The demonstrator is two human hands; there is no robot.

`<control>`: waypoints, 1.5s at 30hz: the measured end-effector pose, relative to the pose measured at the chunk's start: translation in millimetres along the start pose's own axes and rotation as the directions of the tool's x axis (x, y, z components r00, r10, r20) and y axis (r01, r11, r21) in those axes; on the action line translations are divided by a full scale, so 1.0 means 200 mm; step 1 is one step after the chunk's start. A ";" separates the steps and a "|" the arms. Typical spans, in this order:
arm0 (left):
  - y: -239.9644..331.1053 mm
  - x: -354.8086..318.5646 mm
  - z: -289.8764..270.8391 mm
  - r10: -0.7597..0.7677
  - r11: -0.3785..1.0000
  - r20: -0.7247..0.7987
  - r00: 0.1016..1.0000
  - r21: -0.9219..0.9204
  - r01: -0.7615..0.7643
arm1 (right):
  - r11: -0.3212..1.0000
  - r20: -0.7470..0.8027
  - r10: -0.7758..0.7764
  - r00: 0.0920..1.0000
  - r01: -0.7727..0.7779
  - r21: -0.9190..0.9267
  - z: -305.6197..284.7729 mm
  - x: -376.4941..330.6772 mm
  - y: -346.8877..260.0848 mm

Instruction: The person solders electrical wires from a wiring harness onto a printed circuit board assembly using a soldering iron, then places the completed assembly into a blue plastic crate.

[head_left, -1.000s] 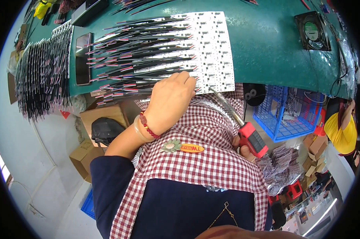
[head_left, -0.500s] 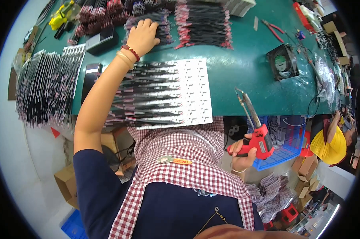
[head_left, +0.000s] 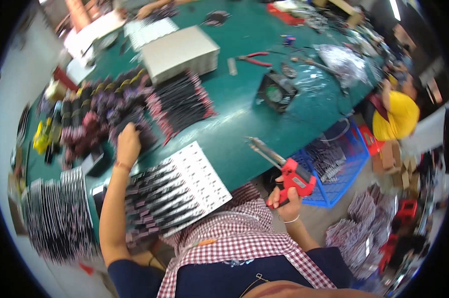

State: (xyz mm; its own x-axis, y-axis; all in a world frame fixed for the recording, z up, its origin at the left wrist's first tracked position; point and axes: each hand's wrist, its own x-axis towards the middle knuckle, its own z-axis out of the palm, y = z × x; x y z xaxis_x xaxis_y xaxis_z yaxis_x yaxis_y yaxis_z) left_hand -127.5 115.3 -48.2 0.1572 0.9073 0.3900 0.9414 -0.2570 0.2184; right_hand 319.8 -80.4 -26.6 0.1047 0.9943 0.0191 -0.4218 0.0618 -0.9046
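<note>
Right hand (head_left: 287, 194) grips red soldering gun (head_left: 293, 175), tip pointing up-left; left hand (head_left: 128, 142) grasps wire bundles (head_left: 135, 124).

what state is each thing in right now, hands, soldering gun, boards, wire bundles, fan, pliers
left hand: stretched out, resting on the wire bundles
right hand: shut on the soldering gun
soldering gun: held off the table, tip pointing up-left
white panel of boards: flat at the table edge, wires laid across
wire bundles: heaped
small fan: tilted on the table
red pliers: lying flat, untouched
</note>
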 end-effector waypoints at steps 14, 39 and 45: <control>0.22 -0.18 -0.08 -0.366 0.734 -0.235 0.901 -0.668 0.124 | 0.982 -0.021 -0.071 0.997 0.073 0.173 0.11 -0.08 0.05; 0.53 -0.33 0.00 -0.243 0.962 0.008 0.970 0.134 0.239 | 0.921 0.027 0.112 0.993 -0.114 0.373 0.16 0.12 -0.01; 0.54 -0.34 0.01 -0.203 0.967 -0.055 0.978 0.145 0.209 | 0.927 0.010 0.114 0.993 -0.110 0.359 0.17 0.14 0.01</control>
State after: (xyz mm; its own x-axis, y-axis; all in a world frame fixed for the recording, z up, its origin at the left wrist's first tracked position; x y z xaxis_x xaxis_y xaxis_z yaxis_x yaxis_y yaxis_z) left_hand -36.5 26.2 -53.5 -0.0537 0.9208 0.3862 0.9866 -0.0107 0.1628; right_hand 290.6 -50.4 -13.6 0.0471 0.9957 -0.0798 -0.7259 -0.0207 -0.6875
